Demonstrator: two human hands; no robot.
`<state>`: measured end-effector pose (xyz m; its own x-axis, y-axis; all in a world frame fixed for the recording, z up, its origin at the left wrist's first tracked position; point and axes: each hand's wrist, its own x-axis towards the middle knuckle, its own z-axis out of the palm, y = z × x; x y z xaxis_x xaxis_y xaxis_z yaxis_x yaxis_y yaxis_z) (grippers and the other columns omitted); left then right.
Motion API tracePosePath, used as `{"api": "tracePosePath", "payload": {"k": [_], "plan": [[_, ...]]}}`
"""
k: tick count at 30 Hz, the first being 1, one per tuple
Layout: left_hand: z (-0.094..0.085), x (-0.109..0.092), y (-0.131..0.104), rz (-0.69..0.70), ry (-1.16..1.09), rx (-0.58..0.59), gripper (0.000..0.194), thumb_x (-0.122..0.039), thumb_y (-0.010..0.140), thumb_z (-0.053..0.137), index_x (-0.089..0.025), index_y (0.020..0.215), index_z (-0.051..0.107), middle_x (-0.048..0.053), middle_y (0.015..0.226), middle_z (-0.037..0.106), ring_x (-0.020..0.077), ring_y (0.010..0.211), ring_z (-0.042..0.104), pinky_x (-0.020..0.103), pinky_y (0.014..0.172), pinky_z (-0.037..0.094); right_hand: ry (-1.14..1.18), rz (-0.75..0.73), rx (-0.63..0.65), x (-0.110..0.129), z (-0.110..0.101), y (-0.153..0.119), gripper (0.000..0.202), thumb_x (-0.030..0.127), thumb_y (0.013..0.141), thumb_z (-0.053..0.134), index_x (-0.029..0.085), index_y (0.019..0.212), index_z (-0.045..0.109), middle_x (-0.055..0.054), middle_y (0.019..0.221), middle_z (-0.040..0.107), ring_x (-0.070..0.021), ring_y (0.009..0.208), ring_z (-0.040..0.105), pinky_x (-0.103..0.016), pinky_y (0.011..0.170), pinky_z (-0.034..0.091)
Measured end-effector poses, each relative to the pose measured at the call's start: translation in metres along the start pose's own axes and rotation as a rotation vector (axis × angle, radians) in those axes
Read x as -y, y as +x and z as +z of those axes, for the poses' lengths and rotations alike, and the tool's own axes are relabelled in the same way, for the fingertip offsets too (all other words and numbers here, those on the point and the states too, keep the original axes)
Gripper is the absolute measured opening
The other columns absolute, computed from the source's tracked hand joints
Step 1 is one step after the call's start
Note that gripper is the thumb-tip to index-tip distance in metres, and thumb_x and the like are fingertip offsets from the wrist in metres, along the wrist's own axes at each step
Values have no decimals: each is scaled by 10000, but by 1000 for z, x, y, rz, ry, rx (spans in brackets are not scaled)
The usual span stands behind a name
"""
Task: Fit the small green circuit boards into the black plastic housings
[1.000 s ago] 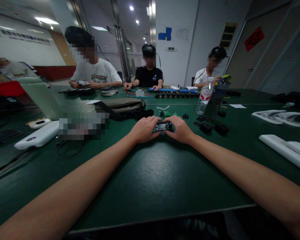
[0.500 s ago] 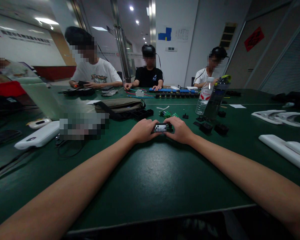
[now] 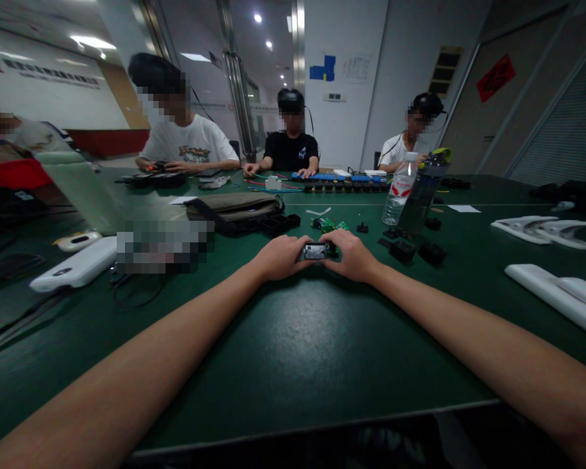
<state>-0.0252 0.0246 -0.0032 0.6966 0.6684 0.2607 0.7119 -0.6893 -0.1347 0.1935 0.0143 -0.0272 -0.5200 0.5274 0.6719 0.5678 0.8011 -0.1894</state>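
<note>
- Centrally, a small device point(image 3: 315, 251), dark-edged and pale-faced, is held between the two hands over the surface point(image 3: 297, 365); whether its lower edge is rested there cannot be told.
- Its left end is pinched by the left hand point(image 3: 280, 256), and its right end by the right hand point(image 3: 351, 256); the fingers of both are curled narrowly about it.
- Since only the ends appear to be gripped, the device could be tilted or let slip by uneven pressure from the thumbs.
- Within the right hand's curl, a green part point(image 3: 333, 250) is glimpsed; if it is bare circuitry, it could be bent by a hard squeeze, though most is hidden.
- Just beyond the right hand, green circuit boards point(image 3: 329, 225) are strewn; by a forward push of the knuckles they could be scraped.
- Farther right, black blocks point(image 3: 402, 251) and a water bottle point(image 3: 399, 193) are seen; by a wide sideways sweep, the blocks could be scattered and the bottle toppled.
</note>
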Motion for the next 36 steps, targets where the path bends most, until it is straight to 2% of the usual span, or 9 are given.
{"api": "tracePosePath", "payload": {"k": [16, 36], "plan": [[1, 0, 0, -17, -1, 18, 427, -505, 937, 511, -185, 1216, 555, 87, 960, 736, 250, 871, 711, 317, 758, 505, -4, -9, -6, 1, 0, 0, 292, 199, 757, 697, 171, 1038, 626, -100, 1015, 697, -249, 948, 622, -392, 863, 486], [0, 0, 0, -10, -9, 11, 428, -519, 931, 506, -192, 1201, 564, 84, 927, 735, 247, 852, 714, 312, 750, 506, 1, 14, 18, 1, -1, 0, 288, 214, 760, 701, 197, 1037, 627, -83, 1014, 693, -251, 952, 616, -401, 873, 482]]}}
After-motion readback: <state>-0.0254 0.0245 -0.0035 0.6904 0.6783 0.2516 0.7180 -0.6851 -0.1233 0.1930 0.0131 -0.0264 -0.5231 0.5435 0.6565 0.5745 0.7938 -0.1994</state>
